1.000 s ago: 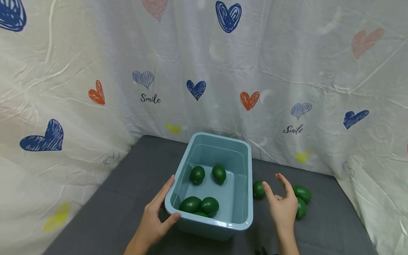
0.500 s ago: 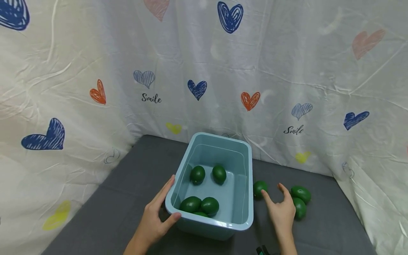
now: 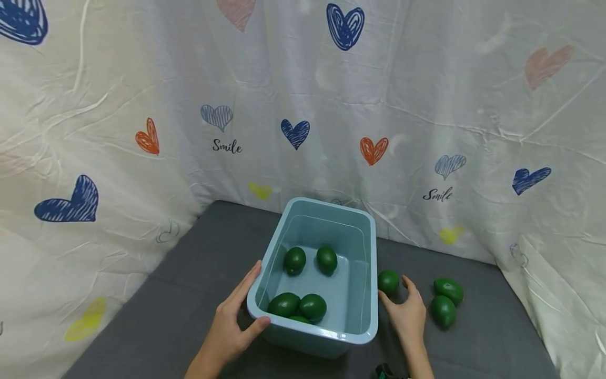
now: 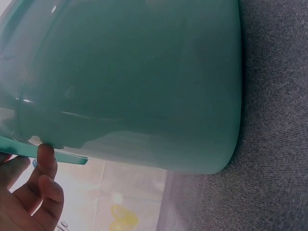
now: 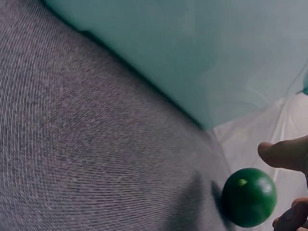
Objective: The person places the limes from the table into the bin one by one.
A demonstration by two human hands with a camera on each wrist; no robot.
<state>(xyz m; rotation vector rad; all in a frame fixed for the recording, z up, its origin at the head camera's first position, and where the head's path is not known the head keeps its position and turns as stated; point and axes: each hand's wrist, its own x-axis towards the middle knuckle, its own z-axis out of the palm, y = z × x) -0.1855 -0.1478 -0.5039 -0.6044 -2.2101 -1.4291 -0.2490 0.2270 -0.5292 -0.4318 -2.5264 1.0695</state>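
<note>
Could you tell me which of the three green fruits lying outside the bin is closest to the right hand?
The green fruit next to the bin, just beyond the right hand; the other two lie farther right.

Two bare forearms enter from the bottom edge, ending in the left hand [image 3: 230,329] and the right hand [image 3: 406,316], both without sleeves, gloves, rings or a watch, with short plain fingernails and a small dark object partly visible beneath the right wrist.
</note>
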